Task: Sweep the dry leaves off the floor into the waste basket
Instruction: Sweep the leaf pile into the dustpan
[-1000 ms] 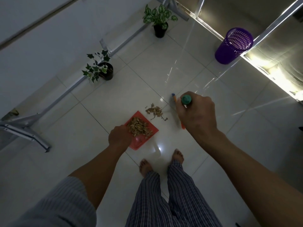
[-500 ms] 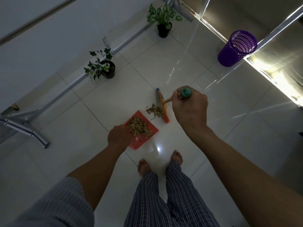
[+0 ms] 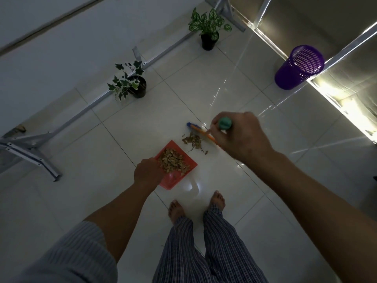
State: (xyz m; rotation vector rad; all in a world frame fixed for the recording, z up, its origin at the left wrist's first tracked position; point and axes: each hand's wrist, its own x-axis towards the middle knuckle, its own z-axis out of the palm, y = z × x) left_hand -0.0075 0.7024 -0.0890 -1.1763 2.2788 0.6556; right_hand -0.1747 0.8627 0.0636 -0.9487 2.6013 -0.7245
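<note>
Seen from 1 head-worn wide-angle camera looking steeply down past the wearer's chest: both forearms reach in from the bottom edge, bare feet [image 3: 196,205] stand near lower centre, and the tiled floor [image 3: 234,82] runs away toward a purple waste basket [image 3: 295,68] at upper right; straight lines bow at the frame's edges

Glossy white floor tiles [image 3: 234,82] are mirroring light beside the purple mesh plastic waste basket [image 3: 297,68]; the red dustpan [image 3: 173,180] is looking like smooth plastic (dry leaves [image 3: 173,160] brittle, matt).
</note>
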